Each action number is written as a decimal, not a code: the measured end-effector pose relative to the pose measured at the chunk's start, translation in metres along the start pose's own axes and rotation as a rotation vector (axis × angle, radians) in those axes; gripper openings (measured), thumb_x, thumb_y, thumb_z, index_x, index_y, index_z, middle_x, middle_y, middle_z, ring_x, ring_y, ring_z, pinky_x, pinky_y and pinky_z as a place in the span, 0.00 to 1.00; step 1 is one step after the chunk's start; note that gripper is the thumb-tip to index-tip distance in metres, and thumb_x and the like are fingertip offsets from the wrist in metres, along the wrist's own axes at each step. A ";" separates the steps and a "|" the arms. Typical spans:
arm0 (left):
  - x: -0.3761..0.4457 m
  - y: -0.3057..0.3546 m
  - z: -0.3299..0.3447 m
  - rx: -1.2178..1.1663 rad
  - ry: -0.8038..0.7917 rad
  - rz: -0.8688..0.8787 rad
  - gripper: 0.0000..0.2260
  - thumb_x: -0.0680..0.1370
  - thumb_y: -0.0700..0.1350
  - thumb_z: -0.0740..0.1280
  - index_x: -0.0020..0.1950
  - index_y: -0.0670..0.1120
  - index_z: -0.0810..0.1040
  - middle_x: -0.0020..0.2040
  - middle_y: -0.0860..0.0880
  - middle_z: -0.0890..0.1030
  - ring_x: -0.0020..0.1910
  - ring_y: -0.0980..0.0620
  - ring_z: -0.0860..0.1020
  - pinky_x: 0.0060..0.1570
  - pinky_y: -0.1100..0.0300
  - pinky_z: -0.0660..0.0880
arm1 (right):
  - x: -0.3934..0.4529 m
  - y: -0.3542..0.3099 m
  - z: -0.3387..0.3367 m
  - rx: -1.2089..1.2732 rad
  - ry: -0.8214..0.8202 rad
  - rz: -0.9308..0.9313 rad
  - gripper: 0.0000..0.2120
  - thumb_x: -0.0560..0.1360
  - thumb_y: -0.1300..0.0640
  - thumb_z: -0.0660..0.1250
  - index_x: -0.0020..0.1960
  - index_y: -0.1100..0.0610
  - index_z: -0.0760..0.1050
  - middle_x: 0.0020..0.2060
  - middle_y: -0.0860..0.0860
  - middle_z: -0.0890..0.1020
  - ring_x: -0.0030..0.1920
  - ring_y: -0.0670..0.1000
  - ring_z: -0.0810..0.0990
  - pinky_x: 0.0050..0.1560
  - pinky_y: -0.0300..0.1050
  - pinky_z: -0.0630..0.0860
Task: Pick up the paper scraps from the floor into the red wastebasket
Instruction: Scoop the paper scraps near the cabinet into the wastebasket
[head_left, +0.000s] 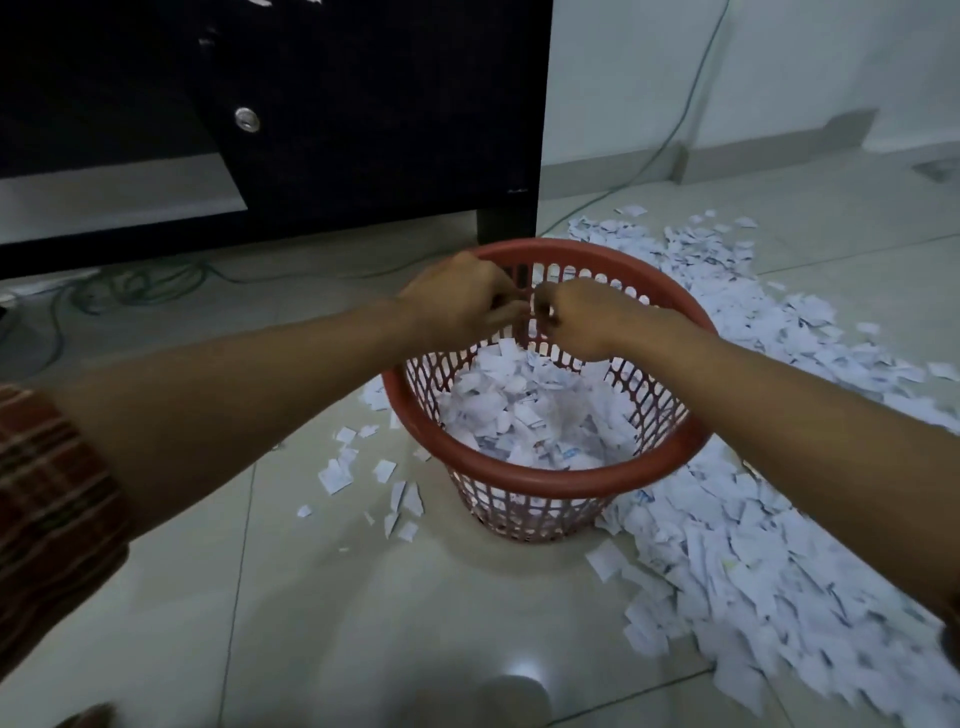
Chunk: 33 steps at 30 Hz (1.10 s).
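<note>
The red wastebasket (545, 475) stands on the tiled floor at the middle of the head view, with a heap of white paper scraps (524, 410) inside. My left hand (460, 301) and my right hand (576, 319) hover over its far rim, fingertips nearly touching each other, fingers curled. Whether they pinch any scrap is hidden. A thick band of loose paper scraps (769, 561) covers the floor right of the basket, from the back to the near right. A few scattered scraps (363, 473) lie at its left.
A dark cabinet (363, 130) with a round lock stands behind the basket. Green cables (135, 286) trail on the floor under it at the left, and one cable (670, 135) runs up the white wall. Bare tiles (311, 623) fill the near floor.
</note>
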<state>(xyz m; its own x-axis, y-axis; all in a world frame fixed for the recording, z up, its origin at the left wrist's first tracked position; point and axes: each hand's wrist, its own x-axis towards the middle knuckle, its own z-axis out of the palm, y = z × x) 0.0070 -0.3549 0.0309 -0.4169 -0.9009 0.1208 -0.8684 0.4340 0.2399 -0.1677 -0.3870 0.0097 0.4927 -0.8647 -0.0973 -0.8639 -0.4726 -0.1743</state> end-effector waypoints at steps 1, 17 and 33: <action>-0.003 -0.006 -0.003 -0.008 0.015 0.024 0.13 0.81 0.49 0.61 0.44 0.45 0.80 0.34 0.49 0.79 0.30 0.52 0.77 0.35 0.55 0.77 | 0.001 -0.006 0.001 0.019 -0.023 0.009 0.10 0.79 0.55 0.61 0.59 0.54 0.72 0.52 0.54 0.79 0.48 0.53 0.77 0.45 0.47 0.73; -0.060 -0.148 -0.024 -0.246 0.196 0.369 0.15 0.76 0.54 0.60 0.59 0.50 0.74 0.56 0.50 0.73 0.56 0.49 0.71 0.59 0.48 0.70 | 0.032 -0.169 -0.003 -0.130 0.469 0.316 0.11 0.76 0.49 0.61 0.42 0.56 0.76 0.37 0.54 0.78 0.38 0.56 0.77 0.35 0.44 0.65; -0.135 -0.308 0.125 -0.390 -0.056 0.031 0.15 0.77 0.51 0.66 0.62 0.50 0.73 0.63 0.47 0.74 0.62 0.44 0.73 0.61 0.45 0.70 | 0.084 -0.243 0.208 0.020 0.244 0.353 0.19 0.75 0.45 0.65 0.59 0.57 0.74 0.55 0.57 0.75 0.55 0.59 0.75 0.51 0.52 0.76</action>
<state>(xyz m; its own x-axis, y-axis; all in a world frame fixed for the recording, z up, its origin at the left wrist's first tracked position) 0.2972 -0.3671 -0.1795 -0.4650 -0.8814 0.0835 -0.6925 0.4208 0.5859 0.1053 -0.3096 -0.1599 0.1257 -0.9888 0.0798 -0.9717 -0.1390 -0.1908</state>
